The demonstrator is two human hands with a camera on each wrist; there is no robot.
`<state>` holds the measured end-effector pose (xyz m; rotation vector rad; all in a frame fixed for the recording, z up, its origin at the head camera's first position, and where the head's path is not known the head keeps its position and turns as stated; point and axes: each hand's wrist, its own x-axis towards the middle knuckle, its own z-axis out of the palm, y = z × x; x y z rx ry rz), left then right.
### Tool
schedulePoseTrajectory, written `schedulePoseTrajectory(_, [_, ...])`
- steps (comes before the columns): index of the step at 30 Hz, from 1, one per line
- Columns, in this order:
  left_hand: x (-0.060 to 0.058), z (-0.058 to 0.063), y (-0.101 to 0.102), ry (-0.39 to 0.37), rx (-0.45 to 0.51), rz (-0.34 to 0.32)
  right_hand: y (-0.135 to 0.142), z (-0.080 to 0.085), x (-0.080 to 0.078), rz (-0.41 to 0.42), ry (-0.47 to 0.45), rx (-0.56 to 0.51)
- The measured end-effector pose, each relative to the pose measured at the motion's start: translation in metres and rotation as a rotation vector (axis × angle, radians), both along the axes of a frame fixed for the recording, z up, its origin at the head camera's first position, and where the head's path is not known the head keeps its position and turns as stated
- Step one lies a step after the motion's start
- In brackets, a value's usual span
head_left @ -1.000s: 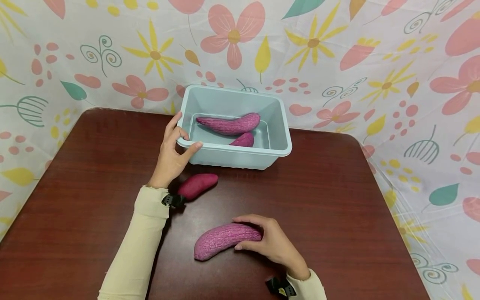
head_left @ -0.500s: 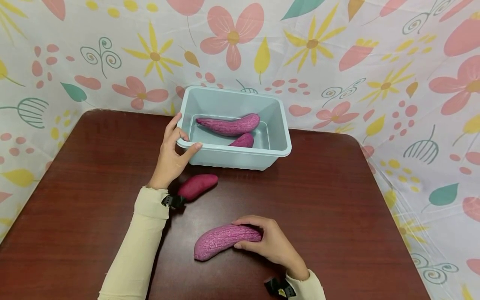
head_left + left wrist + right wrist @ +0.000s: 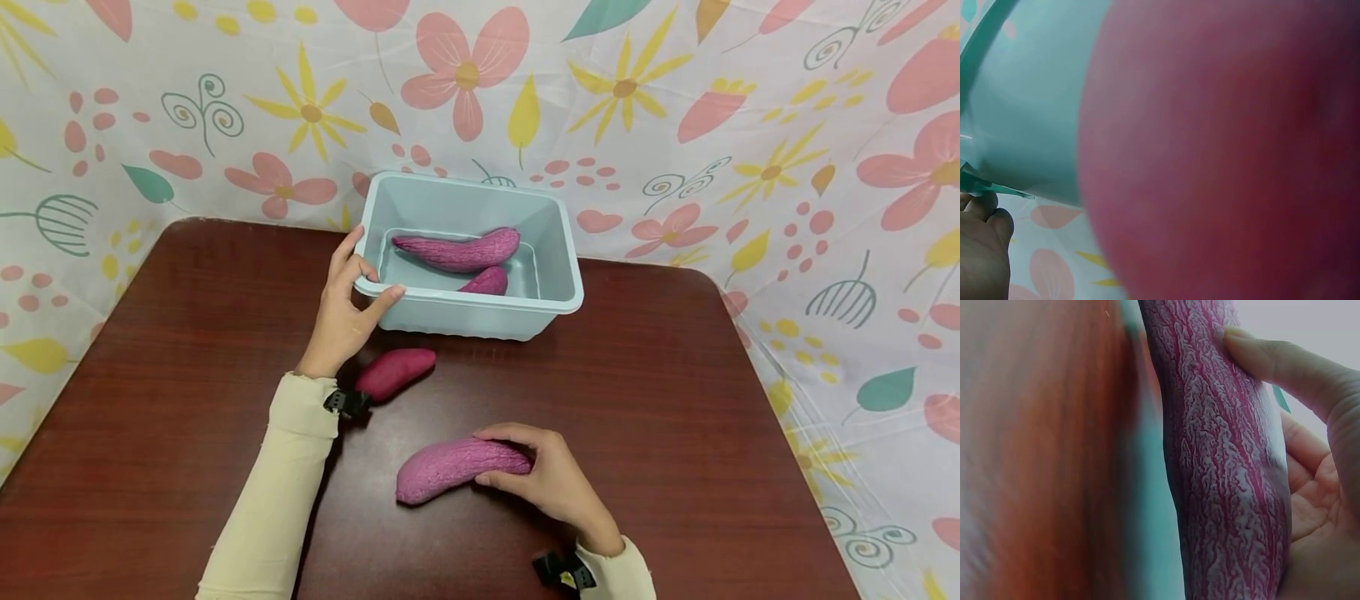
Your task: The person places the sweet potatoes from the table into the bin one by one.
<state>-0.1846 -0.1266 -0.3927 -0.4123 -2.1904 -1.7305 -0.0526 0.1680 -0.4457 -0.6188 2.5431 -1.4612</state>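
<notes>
My right hand [image 3: 551, 475] grips the right end of a wrinkled, curved purple sweet potato [image 3: 442, 468], low over the table in the head view. In the right wrist view the thumb lies along the veined skin of the sweet potato [image 3: 1222, 456]. My left hand [image 3: 341, 317] holds the near left corner of a light blue plastic bin [image 3: 465, 315], thumb over its front rim. Inside the bin lie two more purple sweet potatoes [image 3: 461, 250], the nearer one partly hidden by the front wall. A smooth red sweet potato [image 3: 397, 372] rests beside my left wrist and fills much of the left wrist view.
The dark brown wooden table [image 3: 652, 400] bears everything. A floral cloth [image 3: 712, 125] hangs directly behind the bin and along both sides. Black wrist cameras [image 3: 348, 403] are strapped at both cuffs.
In the last half second my right hand has shifted slightly up and to the right in the head view, carrying the purple sweet potato along. My left hand and the bin stay put.
</notes>
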Motion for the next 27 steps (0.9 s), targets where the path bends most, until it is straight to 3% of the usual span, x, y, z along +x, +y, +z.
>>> schedulePoseTrajectory(3, [-0.001,0.0,-0.001,0.005,-0.002,-0.001,0.002,0.002,-0.003,-0.024,0.002,-0.009])
schedulePoseTrajectory(12, [-0.02,-0.028,-0.012,0.011,-0.021,0.026,-0.002,0.01,-0.015,-0.012,0.039,-0.032])
schedulePoseTrajectory(21, [-0.022,-0.036,-0.003,0.023,-0.031,-0.007,0.0,0.031,-0.026,-0.037,0.034,-0.059])
schedulePoseTrajectory(27, [-0.021,-0.033,-0.007,0.034,-0.026,0.019,-0.007,0.039,-0.037,0.007,0.036,-0.092])
